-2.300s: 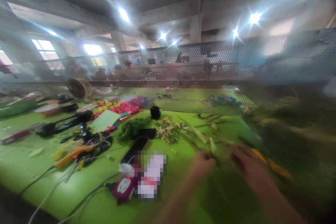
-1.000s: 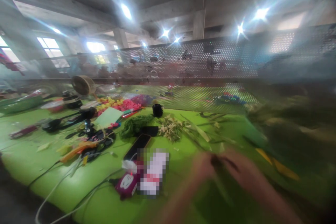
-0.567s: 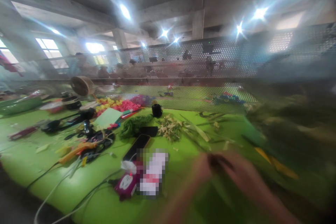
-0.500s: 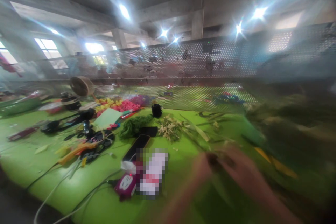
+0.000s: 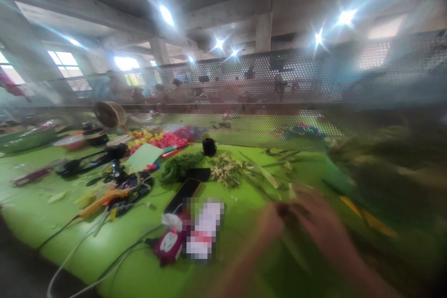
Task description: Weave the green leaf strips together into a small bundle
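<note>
Close together at the lower right of the head view, my left hand (image 5: 269,221) and my right hand (image 5: 310,212) are both blurred. Their fingers are closed on a long pale-green leaf strip (image 5: 294,247), which hangs down between them. A small pale tip sticks up by my right fingers. Just beyond the hands lie loose long leaves (image 5: 267,176) and a small heap of pale clippings (image 5: 226,170). The exact finger positions are smeared.
A phone (image 5: 183,195), a purple power box (image 5: 170,246) and a blurred-out card (image 5: 205,230) lie left of my hands. Cables, an orange-handled tool (image 5: 103,201) and pink and yellow pieces (image 5: 167,139) are farther left. A large dark leafy bundle (image 5: 394,167) stands right.
My right hand has shifted slightly, and a pale tip now shows above its fingers. My left hand stays nearly in place. The things on the table have not moved.
</note>
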Motion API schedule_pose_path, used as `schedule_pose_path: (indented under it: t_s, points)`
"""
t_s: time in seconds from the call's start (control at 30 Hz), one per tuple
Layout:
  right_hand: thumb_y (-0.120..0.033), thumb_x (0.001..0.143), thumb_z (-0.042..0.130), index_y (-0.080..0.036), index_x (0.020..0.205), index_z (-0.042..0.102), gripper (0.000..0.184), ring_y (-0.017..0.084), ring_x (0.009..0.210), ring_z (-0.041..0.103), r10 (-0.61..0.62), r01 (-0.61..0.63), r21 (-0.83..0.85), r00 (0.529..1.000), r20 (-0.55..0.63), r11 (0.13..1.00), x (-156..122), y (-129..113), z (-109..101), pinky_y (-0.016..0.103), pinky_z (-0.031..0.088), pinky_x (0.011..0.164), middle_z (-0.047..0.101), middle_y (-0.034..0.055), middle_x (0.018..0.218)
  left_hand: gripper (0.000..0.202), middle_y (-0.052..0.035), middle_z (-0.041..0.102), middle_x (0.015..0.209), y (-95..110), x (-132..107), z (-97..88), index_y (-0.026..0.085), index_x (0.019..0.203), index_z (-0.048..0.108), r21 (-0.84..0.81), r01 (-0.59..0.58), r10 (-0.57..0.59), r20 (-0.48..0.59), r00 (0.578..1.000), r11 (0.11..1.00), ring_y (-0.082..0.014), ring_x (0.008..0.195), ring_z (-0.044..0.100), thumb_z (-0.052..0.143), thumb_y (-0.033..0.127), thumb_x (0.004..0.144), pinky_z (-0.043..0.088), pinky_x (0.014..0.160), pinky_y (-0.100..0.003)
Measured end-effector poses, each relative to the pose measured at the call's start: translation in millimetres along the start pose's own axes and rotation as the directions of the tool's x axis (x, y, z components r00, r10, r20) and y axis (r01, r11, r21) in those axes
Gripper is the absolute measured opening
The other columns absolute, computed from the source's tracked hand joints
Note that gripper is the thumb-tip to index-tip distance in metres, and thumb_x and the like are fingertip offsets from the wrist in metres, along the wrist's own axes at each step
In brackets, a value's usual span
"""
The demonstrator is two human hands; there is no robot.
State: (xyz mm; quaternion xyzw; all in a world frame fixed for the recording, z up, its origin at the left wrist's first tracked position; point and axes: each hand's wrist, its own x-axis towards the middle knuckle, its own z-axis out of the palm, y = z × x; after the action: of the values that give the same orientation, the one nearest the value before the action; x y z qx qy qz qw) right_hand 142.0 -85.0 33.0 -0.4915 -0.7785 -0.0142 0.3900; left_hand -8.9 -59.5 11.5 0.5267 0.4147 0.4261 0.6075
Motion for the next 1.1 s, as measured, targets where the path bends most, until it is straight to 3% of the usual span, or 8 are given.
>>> schedule_pose_path:
  t_s: [0.07, 0.13, 0.27, 0.37, 0.53, 0.7, 0.83, 1.1]
  points:
    - [-0.035, 0.085, 0.052, -0.026, 0.096, 0.067, 0.021, 0.023, 0.106, 0.058, 0.058, -0.056, 0.018, 0.993, -0.104, 0.998, 1, -4, -4, 0.040, 0.047, 0.090, 0.063, 0.0073, 0.113, 0.030, -0.0051, 0.064, 0.066, 0, 3, -0.3, 0.013, 0.074, 0.068, -0.191, 0.002, -0.010, -0.041, 0.999, 0.982, -0.0169, 0.063, 0.057, 0.075, 0.039, 0.060, 0.045, 0.068, -0.029]
    - [-0.039, 0.084, 0.054, -0.026, 0.094, 0.066, 0.020, 0.022, 0.095, 0.062, 0.141, -0.133, 0.067, 0.983, -0.119, 0.989, 0, -9, -5, 0.036, 0.050, 0.082, 0.066, 0.0063, 0.102, 0.039, -0.0069, 0.066, 0.074, 2, 6, -1.5, 0.013, 0.082, 0.068, -0.354, -0.010, -0.035, -0.121, 0.992, 0.935, -0.0178, 0.068, 0.060, 0.076, 0.043, 0.059, 0.046, 0.072, -0.029]
    - [-0.039, 0.086, 0.050, -0.026, 0.091, 0.064, 0.020, 0.017, 0.078, 0.065, 0.201, -0.214, 0.181, 0.975, 0.090, 0.960, -6, -24, 9, 0.028, 0.051, 0.069, 0.070, 0.0030, 0.092, 0.048, -0.0067, 0.068, 0.085, 5, 5, -2.0, 0.017, 0.094, 0.064, -0.562, -0.017, -0.130, -0.220, 0.967, 0.827, -0.0185, 0.077, 0.063, 0.078, 0.044, 0.057, 0.046, 0.074, -0.028]
    - [-0.039, 0.087, 0.046, -0.027, 0.094, 0.064, 0.023, 0.017, 0.073, 0.065, 0.184, -0.195, 0.077, 0.974, 0.130, 0.978, -11, -29, 23, 0.026, 0.048, 0.061, 0.070, 0.0034, 0.092, 0.048, -0.0053, 0.068, 0.089, 6, 2, 2.7, 0.019, 0.095, 0.062, -0.626, -0.013, -0.177, -0.241, 0.954, 0.780, -0.0173, 0.078, 0.063, 0.079, 0.043, 0.057, 0.047, 0.071, -0.027]
    - [-0.039, 0.087, 0.046, -0.026, 0.098, 0.061, 0.023, 0.017, 0.070, 0.063, 0.139, -0.114, -0.237, 0.986, 0.091, 0.965, -16, -20, 35, 0.025, 0.041, 0.054, 0.069, 0.0044, 0.088, 0.045, -0.0048, 0.068, 0.088, 7, -6, 15.5, 0.018, 0.095, 0.060, -0.628, -0.023, -0.169, -0.244, 0.955, 0.778, -0.0164, 0.080, 0.063, 0.078, 0.042, 0.060, 0.046, 0.074, -0.026]
    - [-0.026, 0.087, 0.046, -0.021, 0.095, 0.062, 0.019, 0.017, 0.070, 0.061, 0.000, 0.041, -0.415, 0.995, 0.099, 0.909, -20, -15, 34, 0.028, 0.038, 0.063, 0.068, 0.0067, 0.085, 0.039, -0.0063, 0.068, 0.088, 0, -6, 21.1, 0.017, 0.091, 0.061, -0.575, -0.072, -0.083, -0.239, 0.967, 0.815, -0.0184, 0.083, 0.063, 0.075, 0.040, 0.063, 0.045, 0.080, -0.029]
    - [-0.020, 0.086, 0.045, -0.022, 0.096, 0.064, 0.022, 0.017, 0.073, 0.061, -0.048, 0.092, -0.368, 0.991, 0.126, 0.925, -20, -18, 31, 0.028, 0.039, 0.067, 0.069, 0.0060, 0.086, 0.031, -0.0034, 0.065, 0.081, -5, -1, 15.4, 0.016, 0.084, 0.060, -0.396, -0.098, -0.050, -0.348, 0.936, 0.913, -0.0156, 0.076, 0.059, 0.071, 0.038, 0.066, 0.044, 0.074, -0.027]
    - [-0.027, 0.080, 0.049, -0.025, 0.071, 0.064, 0.017, 0.016, 0.058, 0.059, 0.175, -0.153, -0.109, 0.954, 0.243, 0.982, -18, -16, 26, 0.025, 0.038, 0.052, 0.067, 0.0022, 0.067, 0.034, -0.0008, 0.060, 0.065, 13, 2, -3.1, 0.016, 0.081, 0.058, -0.190, -0.071, -0.020, -0.440, 0.898, 0.979, -0.0134, 0.064, 0.053, 0.067, 0.046, 0.069, 0.038, 0.063, -0.024]
